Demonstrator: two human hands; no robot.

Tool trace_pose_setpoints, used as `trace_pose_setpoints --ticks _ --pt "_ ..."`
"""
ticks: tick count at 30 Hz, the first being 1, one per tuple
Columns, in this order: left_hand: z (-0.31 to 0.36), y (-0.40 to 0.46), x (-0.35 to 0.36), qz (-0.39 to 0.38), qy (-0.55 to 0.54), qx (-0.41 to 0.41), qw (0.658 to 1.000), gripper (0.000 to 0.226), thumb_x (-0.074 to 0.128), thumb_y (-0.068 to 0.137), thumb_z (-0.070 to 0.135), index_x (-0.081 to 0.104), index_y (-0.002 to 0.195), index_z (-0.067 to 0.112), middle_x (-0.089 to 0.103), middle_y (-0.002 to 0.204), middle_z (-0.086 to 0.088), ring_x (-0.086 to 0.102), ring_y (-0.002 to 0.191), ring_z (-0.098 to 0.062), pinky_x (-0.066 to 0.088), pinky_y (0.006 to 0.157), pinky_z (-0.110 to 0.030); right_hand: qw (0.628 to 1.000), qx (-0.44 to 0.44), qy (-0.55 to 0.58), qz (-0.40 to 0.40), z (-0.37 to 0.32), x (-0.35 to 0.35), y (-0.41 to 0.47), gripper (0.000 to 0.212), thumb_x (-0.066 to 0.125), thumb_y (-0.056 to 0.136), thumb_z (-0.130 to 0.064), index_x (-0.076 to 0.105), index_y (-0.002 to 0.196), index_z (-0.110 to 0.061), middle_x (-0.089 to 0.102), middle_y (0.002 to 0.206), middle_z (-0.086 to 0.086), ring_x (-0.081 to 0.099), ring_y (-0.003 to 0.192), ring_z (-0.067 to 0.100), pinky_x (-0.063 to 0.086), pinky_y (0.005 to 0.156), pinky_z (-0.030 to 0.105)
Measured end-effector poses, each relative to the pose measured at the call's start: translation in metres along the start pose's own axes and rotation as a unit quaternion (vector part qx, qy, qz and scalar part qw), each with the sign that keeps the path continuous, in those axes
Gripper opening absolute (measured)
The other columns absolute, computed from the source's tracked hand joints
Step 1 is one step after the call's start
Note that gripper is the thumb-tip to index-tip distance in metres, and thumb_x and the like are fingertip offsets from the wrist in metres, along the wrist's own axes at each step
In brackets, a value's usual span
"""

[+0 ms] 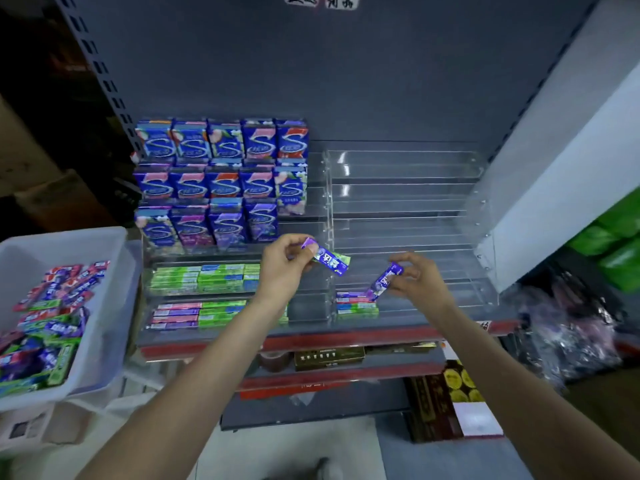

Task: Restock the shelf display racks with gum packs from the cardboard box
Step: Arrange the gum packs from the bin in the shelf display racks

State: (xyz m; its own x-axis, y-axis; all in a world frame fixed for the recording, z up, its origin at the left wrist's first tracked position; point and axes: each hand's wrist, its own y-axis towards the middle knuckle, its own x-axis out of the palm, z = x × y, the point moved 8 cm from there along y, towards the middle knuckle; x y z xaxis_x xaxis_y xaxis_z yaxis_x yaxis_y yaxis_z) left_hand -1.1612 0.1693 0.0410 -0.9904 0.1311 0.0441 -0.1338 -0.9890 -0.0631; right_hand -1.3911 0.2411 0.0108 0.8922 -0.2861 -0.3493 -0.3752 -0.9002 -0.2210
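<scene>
The tall blue gum boxes [221, 181] in the left rack each carry one big white letter "S" on the front; the smaller print under it is too blurred to read. At the top of the dark back panel, a white sign [320, 1] shows Chinese characters, but they are cut by the edge and not clear. The purple gum pack [325, 259] in the left hand [282, 268] has white characters too blurred to read.
</scene>
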Motion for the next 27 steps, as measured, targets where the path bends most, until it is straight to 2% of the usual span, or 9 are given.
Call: trace_pose_setpoints --ticks 3,6,9,12,14,16,20,24,27 --pt "-0.004 -0.003 0.012 -0.004 0.001 -0.004 1.000 0.008 0.059 0.090 0.004 0.061 0.093 0.011 0.063 0.085 -0.001 0.060 0.076 -0.007 0.049 0.059 -0.010 0.999 -0.004 -0.041 0.007 0.015 -0.012 0.002 0.028 0.063 0.081 0.009 0.061 0.084 -0.019 0.064 0.084 0.007 0.064 0.086 0.033 0.053 0.080 0.054" --pt "-0.007 -0.004 0.022 -0.007 0.004 -0.015 1.000 0.007 0.059 0.090 0.006 0.062 0.093 0.012 0.064 0.090 -0.004 0.061 0.077 -0.007 0.049 0.060 -0.010 0.997 0.000 -0.076 0.008 0.025 -0.021 0.005 0.035 0.064 0.080 0.009 0.055 0.077 -0.024 0.063 0.080 0.003 0.063 0.084 0.029 0.052 0.078 0.046" --pt "-0.010 -0.004 0.031 -0.012 -0.001 -0.027 1.000 0.009 0.059 0.090 0.007 0.061 0.092 0.016 0.065 0.089 -0.002 0.063 0.078 -0.009 0.051 0.062 -0.012 0.994 0.006 -0.113 -0.012 0.035 -0.024 0.008 0.030 0.063 0.081 0.006 0.053 0.079 -0.022 0.063 0.089 0.009 0.062 0.087 0.026 0.052 0.076 0.040" --pt "-0.012 -0.005 0.037 -0.008 0.002 -0.029 1.000 0.009 0.059 0.090 0.006 0.061 0.098 0.010 0.065 0.088 -0.001 0.064 0.077 -0.008 0.052 0.063 -0.012 0.982 -0.010 -0.182 -0.042 0.043 -0.021 0.013 0.025 0.062 0.082 0.003 0.052 0.080 -0.020 0.062 0.089 0.009 0.059 0.081 0.024 0.047 0.064 0.028" --pt "-0.012 -0.005 0.039 -0.008 0.010 -0.028 1.000 0.009 0.060 0.090 0.007 0.061 0.098 0.011 0.065 0.089 -0.001 0.064 0.078 -0.008 0.052 0.063 -0.012 0.965 -0.037 -0.250 -0.076 0.045 -0.016 0.014 0.014 0.063 0.084 -0.002 0.058 0.089 -0.015 0.061 0.092 0.005 0.057 0.081 0.019 0.041 0.059 0.015" --pt "-0.013 -0.005 0.040 -0.007 0.017 -0.027 0.999 0.009 0.060 0.090 0.008 0.061 0.097 0.013 0.066 0.089 -0.001 0.064 0.078 -0.008 0.050 0.061 -0.011 0.945 -0.063 -0.304 -0.101 0.044 -0.013 0.016 0.012 0.062 0.087 -0.007 0.064 0.099 -0.009 0.062 0.096 0.003 0.054 0.083 0.015 0.036 0.058 0.008" --pt "-0.013 -0.006 0.039 -0.001 0.017 -0.028 0.999 0.011 0.059 0.090 0.007 0.060 0.101 0.009 0.065 0.089 -0.002 0.064 0.077 -0.007 0.050 0.061 -0.010 0.933 -0.073 -0.333 -0.118 0.039 -0.012 0.019 0.016 0.062 0.087 -0.006 0.067 0.102 -0.005 0.064 0.099 0.005 0.053 0.083 0.014 0.036 0.055 0.006" --pt "-0.013 -0.006 0.039 -0.001 0.029 -0.029 0.999 0.012 0.060 0.090 0.009 0.060 0.102 0.009 0.065 0.090 -0.002 0.063 0.078 -0.007 0.051 0.063 -0.010 0.928 -0.078 -0.344 -0.123 0.041 -0.012 0.020 0.014 0.063 0.085 -0.001 0.068 0.099 -0.002 0.068 0.103 0.011 0.063 0.094 0.022 0.036 0.065 0.008" --pt "-0.014 -0.006 0.040 0.000 0.032 -0.031 0.999 0.011 0.060 0.090 0.010 0.060 0.101 0.011 0.066 0.091 -0.002 0.064 0.078 -0.007 0.050 0.062 -0.010 0.927 -0.094 -0.341 -0.122 0.039 -0.012 0.017 0.016 0.058 0.088 -0.001 0.067 0.101 -0.003 0.066 0.103 0.009 0.058 0.089 0.018 0.036 0.062 0.003"
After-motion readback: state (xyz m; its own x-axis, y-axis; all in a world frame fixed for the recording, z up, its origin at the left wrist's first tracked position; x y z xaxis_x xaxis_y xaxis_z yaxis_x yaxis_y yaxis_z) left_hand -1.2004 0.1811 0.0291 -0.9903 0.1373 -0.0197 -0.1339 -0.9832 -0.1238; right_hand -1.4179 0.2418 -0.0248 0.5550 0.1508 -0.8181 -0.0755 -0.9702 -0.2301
